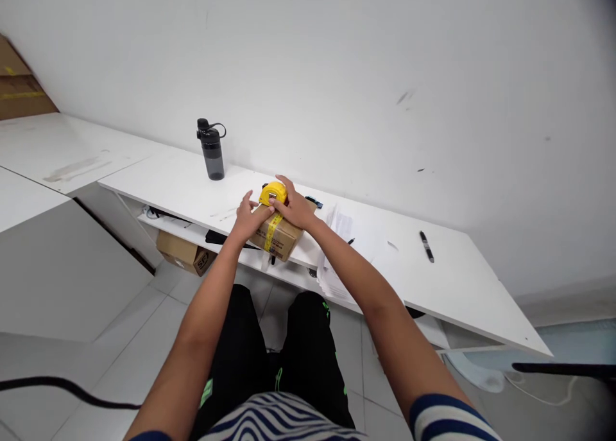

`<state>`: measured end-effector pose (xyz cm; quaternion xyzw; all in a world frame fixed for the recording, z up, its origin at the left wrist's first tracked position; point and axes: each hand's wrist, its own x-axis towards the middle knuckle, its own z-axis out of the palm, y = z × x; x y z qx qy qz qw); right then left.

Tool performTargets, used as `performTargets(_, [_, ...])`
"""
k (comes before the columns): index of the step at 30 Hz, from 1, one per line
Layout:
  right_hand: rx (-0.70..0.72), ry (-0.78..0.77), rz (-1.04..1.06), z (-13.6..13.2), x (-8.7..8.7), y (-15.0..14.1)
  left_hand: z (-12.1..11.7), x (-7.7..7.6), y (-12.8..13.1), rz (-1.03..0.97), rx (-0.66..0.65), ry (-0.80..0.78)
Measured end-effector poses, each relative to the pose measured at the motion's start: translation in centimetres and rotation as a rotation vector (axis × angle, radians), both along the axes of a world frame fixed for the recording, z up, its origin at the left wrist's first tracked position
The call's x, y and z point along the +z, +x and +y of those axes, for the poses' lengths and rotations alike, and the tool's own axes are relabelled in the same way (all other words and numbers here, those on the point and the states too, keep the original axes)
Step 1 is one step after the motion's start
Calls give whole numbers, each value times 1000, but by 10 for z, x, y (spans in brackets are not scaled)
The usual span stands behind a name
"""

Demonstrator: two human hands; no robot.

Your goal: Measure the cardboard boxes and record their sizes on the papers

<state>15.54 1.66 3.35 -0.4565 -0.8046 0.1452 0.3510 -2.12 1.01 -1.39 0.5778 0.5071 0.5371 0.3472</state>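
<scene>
A small cardboard box (287, 241) sits at the front edge of the white table, its front face turned towards me. A yellow tape measure (272, 192) rests on top, and its yellow blade runs over the box's edge and down the front. My right hand (296, 208) is closed around the right side of the tape measure, thumb across its front. My left hand (247, 221) grips the box's left side, its thumb along the top near the blade and some fingers spread upward. The box's underside and back are mostly hidden.
Left along the wall stands a dark water bottle (212, 153). Papers (339, 226) lie right of the box, with a black marker (426, 246) farther right. A blue-black object (314, 202) lies behind the right hand. Another carton (183, 251) sits on the shelf below.
</scene>
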Motion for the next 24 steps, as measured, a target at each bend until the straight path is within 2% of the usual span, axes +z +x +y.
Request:
performTargets(3, [64, 67, -69, 0, 2, -3, 4, -4, 1, -185, -260, -38])
performTargets(5, [73, 69, -129, 0, 3, -5, 2, -6, 2, -274, -301, -36])
performTargets(12, [-6, 31, -251, -15, 14, 8, 4, -11, 3, -302, -191, -34])
performTargets(16, [-49, 11, -304, -39, 19, 37, 8, -13, 7, -243, -65, 7])
performTargets(20, [-110, -35, -262, -67, 16, 70, 9, -13, 10, -214, -42, 24])
performTargets(24, [-190, -42, -267, -92, 11, 87, 10, -12, 10, -229, -27, 5])
